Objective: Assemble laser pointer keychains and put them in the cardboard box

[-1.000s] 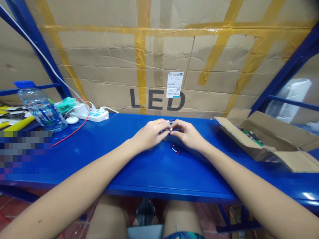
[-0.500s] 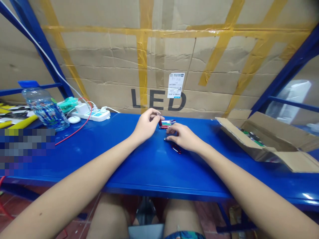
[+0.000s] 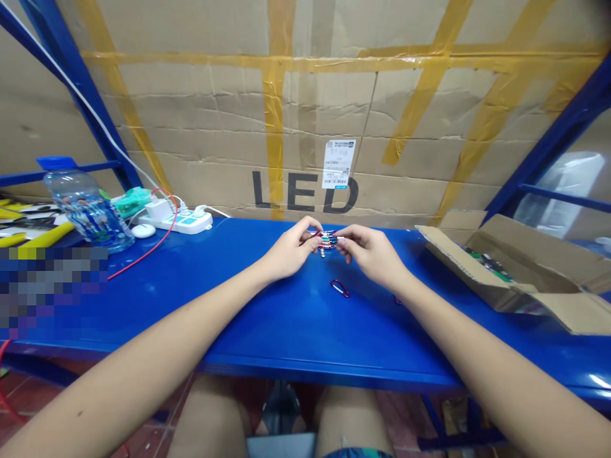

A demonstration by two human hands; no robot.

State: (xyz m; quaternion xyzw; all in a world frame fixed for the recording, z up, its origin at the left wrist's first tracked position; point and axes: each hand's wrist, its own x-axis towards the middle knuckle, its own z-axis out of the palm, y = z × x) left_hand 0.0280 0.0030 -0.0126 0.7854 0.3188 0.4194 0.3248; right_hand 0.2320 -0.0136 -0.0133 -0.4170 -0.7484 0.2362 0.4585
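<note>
Several colourful carabiners (image 3: pixel 328 240) lie in a small row near the back middle of the blue table, between my two hands. My left hand (image 3: pixel 298 247) is closed at the row's left end, its thumb and fingers around a dark red piece. At the right end, my right hand (image 3: pixel 365 248) pinches with thumb and forefinger at the carabiners' ends; what exactly it grips is too small to tell. A single red carabiner (image 3: pixel 340 288) lies on the table nearer to me. Another small dark piece (image 3: pixel 398 300) shows partly beside my right wrist.
An open cardboard box (image 3: pixel 525 289) with small items stands at the right. At the left are a water bottle (image 3: pixel 95 216), a white power strip (image 3: pixel 186 221), a red cable (image 3: pixel 143 254) and yellow-handled tools (image 3: pixel 45 240). A large carton (image 3: pixel 214 140) rises behind the table.
My right hand has moved up and right, from over the loose red carabiner to the row's right end. My left hand has shifted slightly right and down. The red carabiner is now uncovered.
</note>
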